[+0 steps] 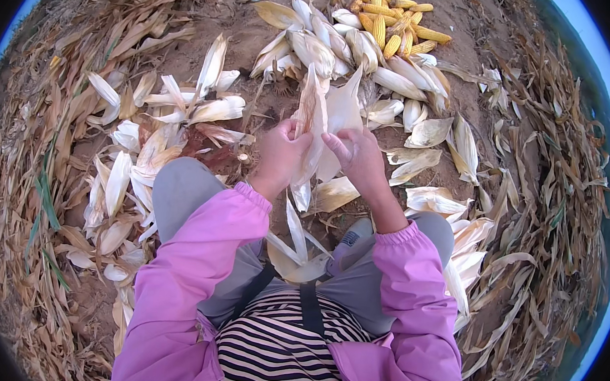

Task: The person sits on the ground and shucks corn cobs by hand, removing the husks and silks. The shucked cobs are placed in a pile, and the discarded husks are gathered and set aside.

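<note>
Pale, dry corn husk leaves point(315, 132) stand upright between my two hands, spread apart at the top. My left hand point(282, 154) pinches the reddish-brown streaked husk on the left side. On the right, my right hand point(358, 160) grips the wider, cream-coloured husk leaf point(342, 105), with the thumb pointing towards the other hand. Whether a cob is inside the husks cannot be seen. Just beyond the hands lies a heap of unhusked corn ears point(313, 54). Behind it is a pile of bare yellow corn cobs point(379, 32).
Loose husks point(117, 181) lie on the soil to the left, and more husks point(470, 246) beside my right knee. Dry corn stalks and leaves point(545, 209) bank up along both sides. A torn husk point(296, 265) lies between my legs, near my shoe point(352, 242).
</note>
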Demonstrator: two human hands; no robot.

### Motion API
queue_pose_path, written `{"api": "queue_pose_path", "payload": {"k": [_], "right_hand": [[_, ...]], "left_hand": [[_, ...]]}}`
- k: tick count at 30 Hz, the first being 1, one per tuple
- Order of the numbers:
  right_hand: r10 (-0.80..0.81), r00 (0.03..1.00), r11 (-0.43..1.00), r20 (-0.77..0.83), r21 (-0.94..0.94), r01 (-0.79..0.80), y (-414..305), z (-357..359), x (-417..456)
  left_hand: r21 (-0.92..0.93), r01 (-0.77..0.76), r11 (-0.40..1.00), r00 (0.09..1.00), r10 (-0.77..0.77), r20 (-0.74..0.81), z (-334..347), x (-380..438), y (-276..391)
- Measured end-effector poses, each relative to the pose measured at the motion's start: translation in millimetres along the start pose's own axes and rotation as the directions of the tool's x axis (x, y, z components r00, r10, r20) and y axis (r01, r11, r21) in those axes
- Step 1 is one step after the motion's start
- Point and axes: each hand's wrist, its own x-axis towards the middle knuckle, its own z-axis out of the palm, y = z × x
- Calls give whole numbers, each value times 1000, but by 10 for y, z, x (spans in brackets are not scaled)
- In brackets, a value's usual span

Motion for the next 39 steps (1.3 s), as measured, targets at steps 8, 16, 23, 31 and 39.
{"api": "queue_pose_path", "payload": {"k": [8, 16, 23, 31, 39], "right_hand": [[165, 986, 980, -4, 114, -163, 59, 115, -2], [317, 946, 932, 74, 161, -325, 95, 13, 59], [244, 957, 966, -157, -41, -254, 147, -15, 74], [-30, 949, 978, -313, -204, -37, 10, -17, 53], [-156, 944, 976, -291, -192, 102, -175, 55, -31]], "left_hand": [[-135, 107, 985, 985, -87, 147, 18, -86, -21], [-268, 203, 942, 974, -166, 155, -110, 63, -124], [-253, -3, 967, 987, -38, -158, -302, 64, 235], [-28, -321, 947, 947, 320, -36, -412, 32, 369], [648, -630, 427, 723, 627, 290, -85, -328, 462]]}}
